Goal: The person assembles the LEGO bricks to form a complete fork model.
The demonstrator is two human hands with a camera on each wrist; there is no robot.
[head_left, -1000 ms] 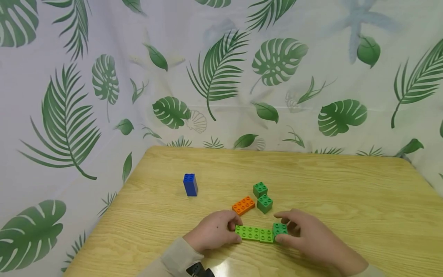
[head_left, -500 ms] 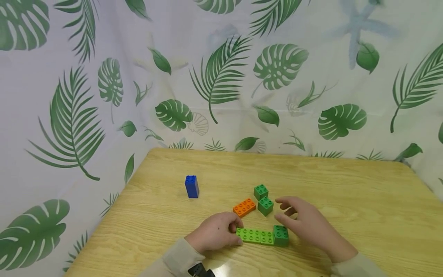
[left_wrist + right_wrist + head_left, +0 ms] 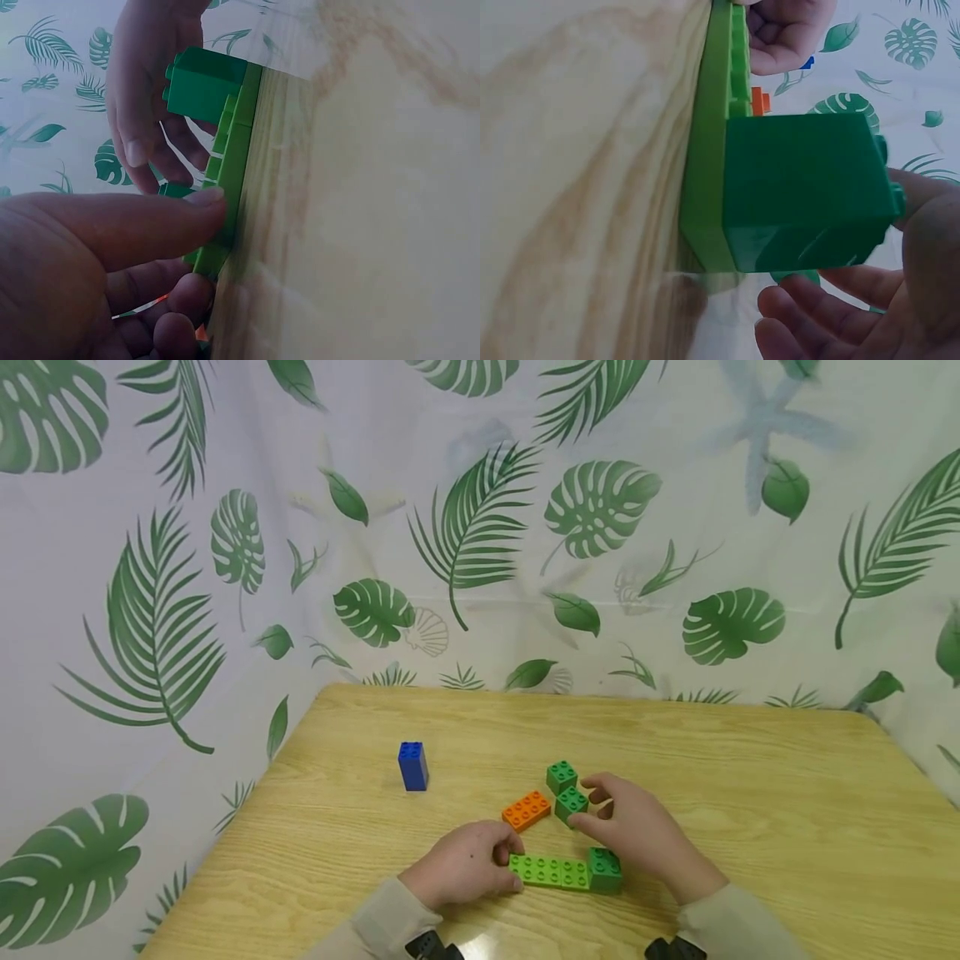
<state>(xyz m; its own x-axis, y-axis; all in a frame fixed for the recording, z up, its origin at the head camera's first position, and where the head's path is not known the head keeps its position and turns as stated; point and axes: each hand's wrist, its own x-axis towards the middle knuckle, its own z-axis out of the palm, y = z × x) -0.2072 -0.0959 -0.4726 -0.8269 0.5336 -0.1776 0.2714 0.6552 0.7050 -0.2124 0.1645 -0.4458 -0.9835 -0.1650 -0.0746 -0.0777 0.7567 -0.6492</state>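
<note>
Now, a leaf-patterned cloth (image 3: pixel 480 527) is hanging behind the far edge of the wooden surface (image 3: pixel 720 777). The right hand (image 3: pixel 637 827) is reaching toward the surface's middle, its grip curving at the right side of the near green cube (image 3: pixel 572 805); whether it is grasping that cube, the views are not telling. A second ago it was holding the end green block (image 3: pixel 604 870), and half a second ago it was hovering just beside that block. The left hand (image 3: pixel 468 860) is keeping its place, its grip pinching the left end of the light-green strip (image 3: pixel 549 872). That strip is lying nearest the person, running roughly parallel to the far edge, and the end green block is standing on its right end. Toward the far left corner, the blue block (image 3: pixel 413 767) is standing upright, well apart. The orange brick (image 3: pixel 527 811) is lying just beside the near green cube, and the far green cube (image 3: pixel 561 776) is sitting behind that cube.
</note>
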